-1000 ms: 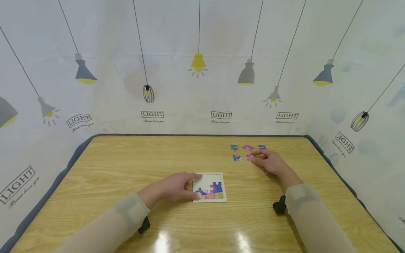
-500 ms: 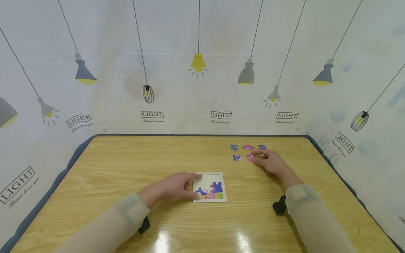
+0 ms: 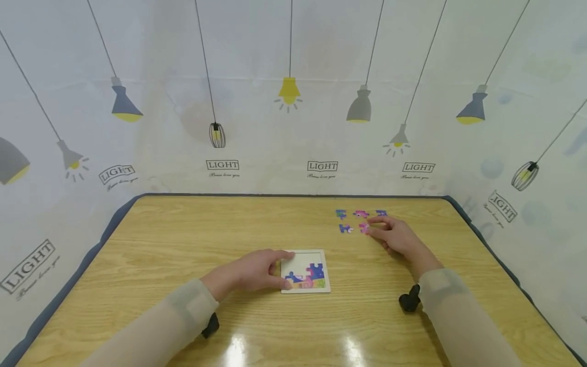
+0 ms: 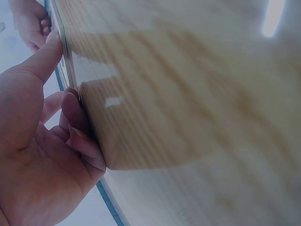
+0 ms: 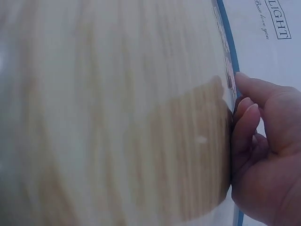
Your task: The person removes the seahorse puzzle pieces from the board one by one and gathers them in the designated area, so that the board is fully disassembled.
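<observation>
In the head view my left hand (image 3: 254,270) holds a square white puzzle frame (image 3: 304,290) by its left side, thumb at the near corner and index finger along the far one. Blue, pink and orange puzzle pieces (image 3: 315,275) fill its near and right part; the far-left part shows white backing. My right hand (image 3: 398,237) is farther off to the right, thumb and index finger on either side of a pink puzzle piece (image 3: 364,228) lying flat on the table. In both wrist views, the left hand (image 4: 42,136) and right hand (image 5: 273,136) have their other fingers curled against the tabletop.
Around the pink piece lie several loose puzzle pieces: a blue-and-white one (image 3: 345,229), a pink one (image 3: 361,214) and others. They rest on a glossy wooden table (image 3: 206,219) edged in dark blue. Pale walls (image 3: 257,102) printed with lamps enclose it.
The head view has shifted very slightly. My right hand has eased a touch to the right beside the pink piece; the left hand and the frame stay in place.
</observation>
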### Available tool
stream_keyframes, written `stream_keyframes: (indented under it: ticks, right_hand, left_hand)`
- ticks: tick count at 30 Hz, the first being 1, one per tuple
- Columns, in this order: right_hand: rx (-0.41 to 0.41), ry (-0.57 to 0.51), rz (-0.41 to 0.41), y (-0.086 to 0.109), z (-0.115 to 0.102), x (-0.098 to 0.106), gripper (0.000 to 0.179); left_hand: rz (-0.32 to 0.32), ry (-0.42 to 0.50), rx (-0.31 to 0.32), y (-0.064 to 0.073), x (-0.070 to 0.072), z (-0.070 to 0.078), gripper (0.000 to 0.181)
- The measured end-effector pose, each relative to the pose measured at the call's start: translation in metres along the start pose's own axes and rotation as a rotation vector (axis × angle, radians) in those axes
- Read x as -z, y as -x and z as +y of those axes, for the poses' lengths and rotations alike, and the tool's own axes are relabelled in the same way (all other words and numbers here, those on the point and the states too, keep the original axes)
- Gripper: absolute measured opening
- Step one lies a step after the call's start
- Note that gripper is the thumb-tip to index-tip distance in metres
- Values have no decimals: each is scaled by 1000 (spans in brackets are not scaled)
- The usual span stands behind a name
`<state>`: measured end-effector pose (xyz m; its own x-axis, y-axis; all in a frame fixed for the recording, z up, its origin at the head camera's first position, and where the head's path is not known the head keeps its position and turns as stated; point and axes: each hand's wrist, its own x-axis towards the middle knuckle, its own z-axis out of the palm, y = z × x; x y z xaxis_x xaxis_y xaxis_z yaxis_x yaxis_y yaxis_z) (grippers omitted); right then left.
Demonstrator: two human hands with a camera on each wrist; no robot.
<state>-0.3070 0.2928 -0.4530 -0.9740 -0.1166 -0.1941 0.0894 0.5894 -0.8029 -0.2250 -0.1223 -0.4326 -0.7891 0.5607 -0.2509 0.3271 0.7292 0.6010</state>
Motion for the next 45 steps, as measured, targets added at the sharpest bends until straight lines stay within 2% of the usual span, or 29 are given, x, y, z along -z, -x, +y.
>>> stream_keyframes:
  ticks: [7, 13, 19, 27, 30, 36, 45]
  right_hand:
    - [35, -102, -19, 7, 5, 7, 52]
    - [87, -91, -67, 16, -3, 5, 45]
    - [159, -58, -151, 23, -22, -19, 38]
    - [223, -37, -359, 35, -53, -61, 35]
    - [235, -26, -409, 39, -63, -73, 35]
    - [263, 45, -460, 40, -73, -87, 35]
    - [297, 149, -496, 35, -72, -93, 40]
  left_hand:
    - [-6, 3, -7, -1, -2, 2, 78]
    - [1, 2, -7, 1, -1, 5, 78]
    - [5, -9, -3, 2, 0, 3, 78]
    - [4, 0, 1, 1, 0, 3, 77]
    - [1, 5, 2, 1, 0, 4, 78]
    - [-9, 10, 1, 2, 1, 5, 77]
    - [2, 14, -16, 2, 1, 2, 78]
